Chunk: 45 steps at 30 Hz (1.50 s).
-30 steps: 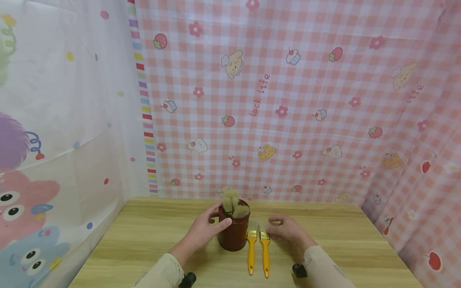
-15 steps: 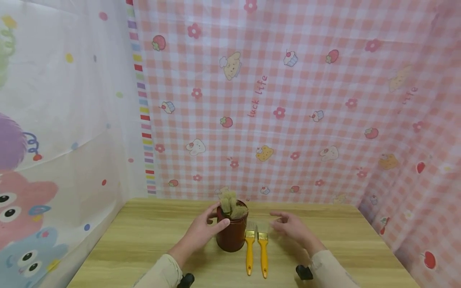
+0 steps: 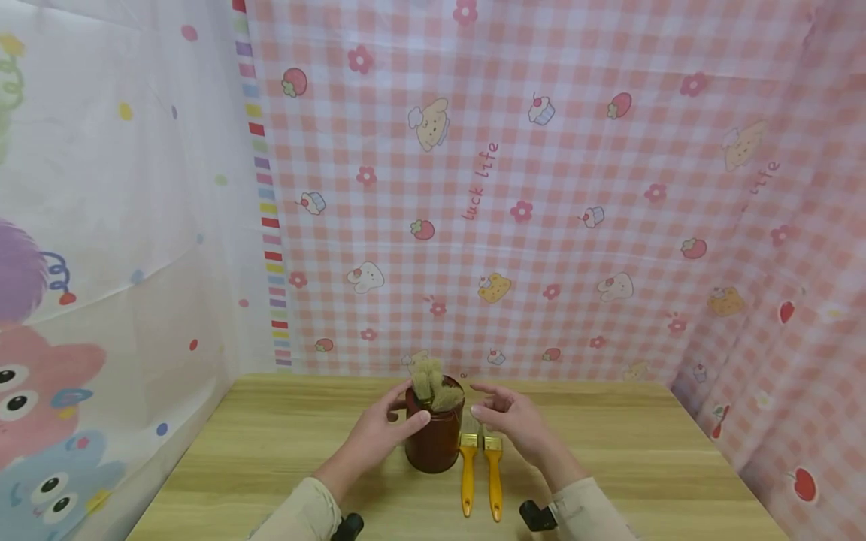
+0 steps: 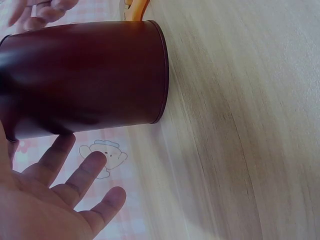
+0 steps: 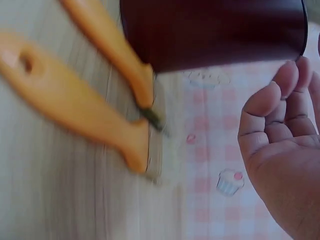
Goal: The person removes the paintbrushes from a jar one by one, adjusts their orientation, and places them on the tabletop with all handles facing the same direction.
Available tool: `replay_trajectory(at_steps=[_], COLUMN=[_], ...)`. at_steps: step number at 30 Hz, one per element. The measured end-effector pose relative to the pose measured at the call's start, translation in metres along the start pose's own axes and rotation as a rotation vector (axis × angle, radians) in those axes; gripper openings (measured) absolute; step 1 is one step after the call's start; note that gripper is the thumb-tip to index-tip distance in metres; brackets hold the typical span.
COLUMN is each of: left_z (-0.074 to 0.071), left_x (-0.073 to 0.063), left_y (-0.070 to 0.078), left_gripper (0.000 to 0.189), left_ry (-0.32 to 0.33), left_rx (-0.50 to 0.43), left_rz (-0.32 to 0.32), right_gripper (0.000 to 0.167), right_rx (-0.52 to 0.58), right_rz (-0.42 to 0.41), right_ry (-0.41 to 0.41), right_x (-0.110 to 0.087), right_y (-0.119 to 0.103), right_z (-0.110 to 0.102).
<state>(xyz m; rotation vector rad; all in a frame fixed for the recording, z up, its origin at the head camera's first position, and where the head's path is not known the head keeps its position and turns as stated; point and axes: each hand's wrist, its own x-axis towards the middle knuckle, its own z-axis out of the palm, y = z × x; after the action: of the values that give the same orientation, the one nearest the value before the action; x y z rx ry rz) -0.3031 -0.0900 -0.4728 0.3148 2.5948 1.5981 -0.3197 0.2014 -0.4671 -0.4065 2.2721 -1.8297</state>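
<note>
A dark red-brown cylindrical cup (image 3: 433, 445) stands upright on the table, with several tan-bristled brushes (image 3: 428, 382) bristles up in it. My left hand (image 3: 379, 434) holds the cup near its rim, thumb at the front and forefinger behind; in the left wrist view the other fingers (image 4: 82, 177) stay off the wall. Just right of the cup, my right hand (image 3: 519, 422) hovers with loosely bent fingers and holds nothing. Below it, two paintbrushes with yellow handles, a left one (image 3: 467, 477) and a right one (image 3: 495, 479), lie side by side, bristles away from me and partly hidden.
The wood-grain table (image 3: 284, 428) ends at a pink checked cloth (image 3: 514, 248) hung behind it. A white patterned cloth (image 3: 162, 263) hangs on the left. Black wrist devices show at the left cuff (image 3: 348, 527) and the right cuff (image 3: 538, 516).
My right hand first drew slightly right, away from the two lying paintbrushes, then moved left toward the cup's rim. My left hand keeps its hold on the cup.
</note>
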Motion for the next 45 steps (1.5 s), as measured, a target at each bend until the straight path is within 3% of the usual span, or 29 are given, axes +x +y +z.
replay_trajectory(at_steps=[10,20,26,30,36,45], left_z=[-0.001,-0.002,-0.002,-0.002,-0.002,-0.002], left_x=[0.002,0.001,0.000,0.000,0.000,-0.003], left_y=[-0.001,0.000,0.000,-0.001,-0.002,-0.001], left_gripper=[0.083,0.082,0.083,0.083,0.080,0.080], left_ry=[-0.011,-0.014,-0.013,-0.010,-0.007,0.003], left_rx=[0.024,0.018,0.011,0.007,-0.002,-0.001], left_rz=[0.001,0.005,0.004,0.010,0.012,0.009], right_gripper=[0.055,0.043,0.036,0.033,0.026,0.028], right_rx=[0.019,-0.110,-0.099,-0.054,0.000,0.030], right_rz=[-0.023,-0.053,-0.043,-0.038,-0.132,-0.138], right_ry=[0.058,0.126,0.180,0.202,0.162,0.276], right_x=[0.005,0.007,0.008,0.009,0.013,0.018], right_y=[-0.018,-0.025,-0.029,-0.033,-0.042,-0.063], right_z=[0.025,0.039,0.045,0.045,0.037,0.026])
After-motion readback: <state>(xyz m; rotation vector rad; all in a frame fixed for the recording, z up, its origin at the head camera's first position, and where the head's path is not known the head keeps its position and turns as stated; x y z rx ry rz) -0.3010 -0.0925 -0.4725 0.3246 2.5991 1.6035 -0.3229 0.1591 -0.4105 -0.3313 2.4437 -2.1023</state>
